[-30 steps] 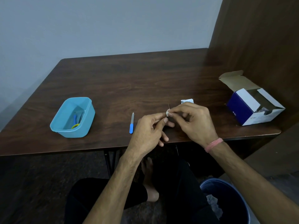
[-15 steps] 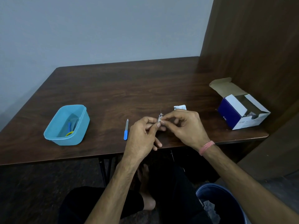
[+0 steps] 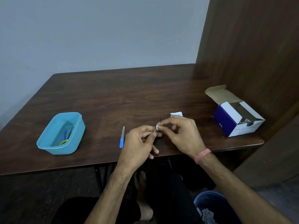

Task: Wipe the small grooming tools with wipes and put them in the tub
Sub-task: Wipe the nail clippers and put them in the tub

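My left hand [image 3: 139, 141] pinches a thin metal tool [image 3: 159, 119] whose dark tip sticks up between my hands; most of it is hidden by fingers. My right hand [image 3: 179, 135] pinches a small white wipe [image 3: 157, 127] around that tool. A nail file with a blue handle [image 3: 122, 137] lies on the table left of my left hand. The light blue tub [image 3: 47, 143] stands at the table's left, holding a blue tool and a yellow ring-shaped piece. A torn white wipe sachet [image 3: 176, 114] lies just beyond my right hand.
An open blue and white cardboard box [image 3: 234, 120] sits at the table's right, close to a wooden wall panel. The brown table's front edge [image 3: 64, 167] runs below my hands. A blue bin [image 3: 213, 206] with crumpled waste stands on the floor at lower right.
The view has tilted, so everything sits lower in the frame. My hands stay together; the right fingers have shifted slightly along the tool with the wipe.
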